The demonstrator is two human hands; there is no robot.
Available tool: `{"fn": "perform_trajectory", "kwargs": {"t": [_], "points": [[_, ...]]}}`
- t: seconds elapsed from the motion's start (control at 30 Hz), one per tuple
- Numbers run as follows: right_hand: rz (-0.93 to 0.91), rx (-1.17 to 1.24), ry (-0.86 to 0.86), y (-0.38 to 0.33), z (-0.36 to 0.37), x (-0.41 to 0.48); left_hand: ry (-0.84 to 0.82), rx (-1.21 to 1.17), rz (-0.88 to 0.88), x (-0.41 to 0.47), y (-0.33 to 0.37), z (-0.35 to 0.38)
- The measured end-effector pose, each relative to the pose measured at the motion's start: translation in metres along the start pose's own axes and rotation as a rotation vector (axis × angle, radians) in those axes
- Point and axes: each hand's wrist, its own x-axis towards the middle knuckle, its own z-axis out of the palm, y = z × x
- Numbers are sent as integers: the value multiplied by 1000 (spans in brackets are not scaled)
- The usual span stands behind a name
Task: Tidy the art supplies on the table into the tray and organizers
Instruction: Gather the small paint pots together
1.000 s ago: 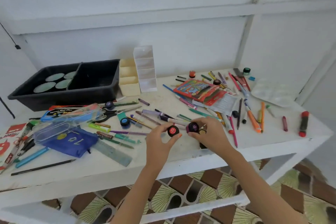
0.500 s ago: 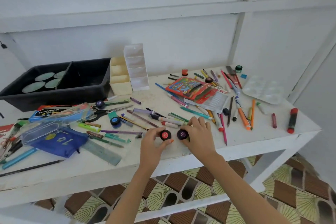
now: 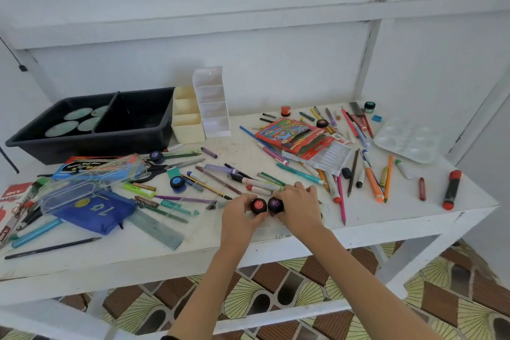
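My left hand (image 3: 239,218) grips a small black paint pot with a red label (image 3: 258,205) near the table's front edge. Right beside it, touching, my right hand (image 3: 299,208) grips a matching pot with a purple label (image 3: 275,205). At the back left stands the black two-part tray (image 3: 91,141); its left part holds several pale round discs. Next to the tray stand a cream organizer (image 3: 187,116) and a clear tiered organizer (image 3: 212,102). Pens, pencils and markers lie scattered over the white table (image 3: 248,237).
A blue pouch (image 3: 93,211), a clear case (image 3: 82,185), a ruler (image 3: 157,229) and scissors (image 3: 162,167) crowd the left. A red pencil box (image 3: 292,136), a white palette (image 3: 405,139), a red marker (image 3: 451,189) and more paint pots (image 3: 176,183) lie elsewhere.
Both hands have brought the red and purple pots together until they touch; they were a little apart one second ago. The camera view has shifted slightly.
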Motion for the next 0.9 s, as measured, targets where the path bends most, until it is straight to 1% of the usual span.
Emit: {"fn": "perform_trajectory", "kwargs": {"t": [0.23,0.37,0.5,0.6,0.63,0.7,0.73,0.77,0.83,0.9], "points": [[-27,63,3,4,-2,-1,32,122,30,0,2,5],[-27,83,21,6,-4,0,66,-48,-86,-3,4,5],[-31,94,24,6,-3,-1,-14,-49,-99,2,7,0],[-87,98,-8,9,-5,0,-53,20,-97,3,8,-2],[-100,146,-50,13,-8,-1,-79,32,-102,3,8,-3],[-60,359,-115,23,-16,-5,-129,39,-132,1,7,-9],[-27,463,-88,29,-19,-8,-127,52,-140,0,7,-12],[7,527,-14,35,-21,-12,-93,79,-122,-2,7,-16],[65,574,163,42,-20,-18,4,128,-35,-7,9,-20],[-4,542,251,38,-16,-23,23,147,5,-15,16,-18]]}}
